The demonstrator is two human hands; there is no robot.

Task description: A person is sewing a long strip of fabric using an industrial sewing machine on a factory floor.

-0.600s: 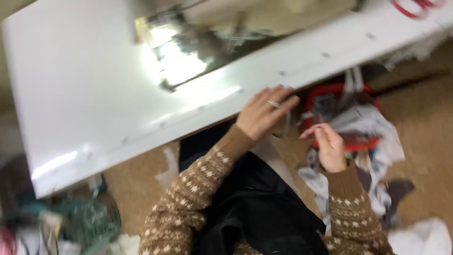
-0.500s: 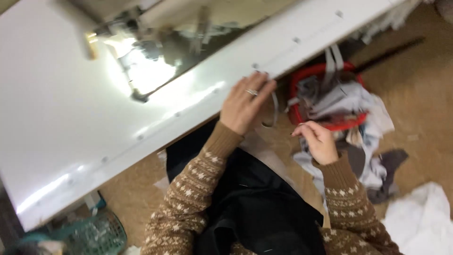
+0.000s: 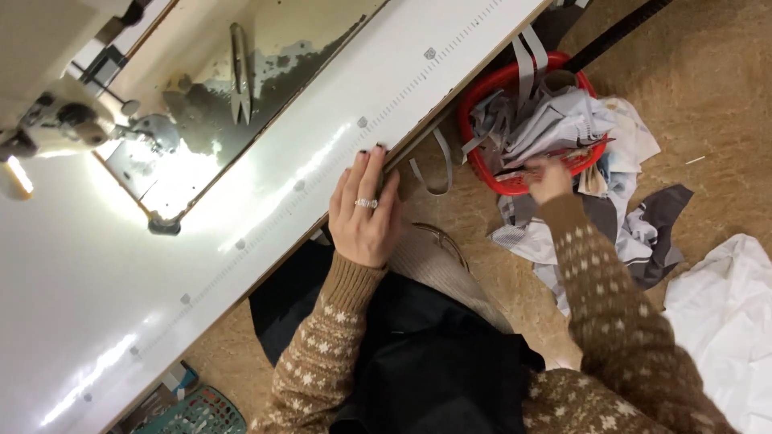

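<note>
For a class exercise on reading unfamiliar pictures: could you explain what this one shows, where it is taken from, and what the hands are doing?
The picture comes from a camera worn on a person's head, looking down. The left hand, wearing a ring, rests flat on the edge of a white sewing table. A sewing machine stands on it, with a pair of snips nearby. The right hand reaches into a red basket of grey fabric pieces on the floor. Whether it grips anything is unclear.

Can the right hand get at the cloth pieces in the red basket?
Probably yes. The right hand is already at the rim of the red basket, touching the grey cloth pieces heaped in it, and nothing covers them.
</note>
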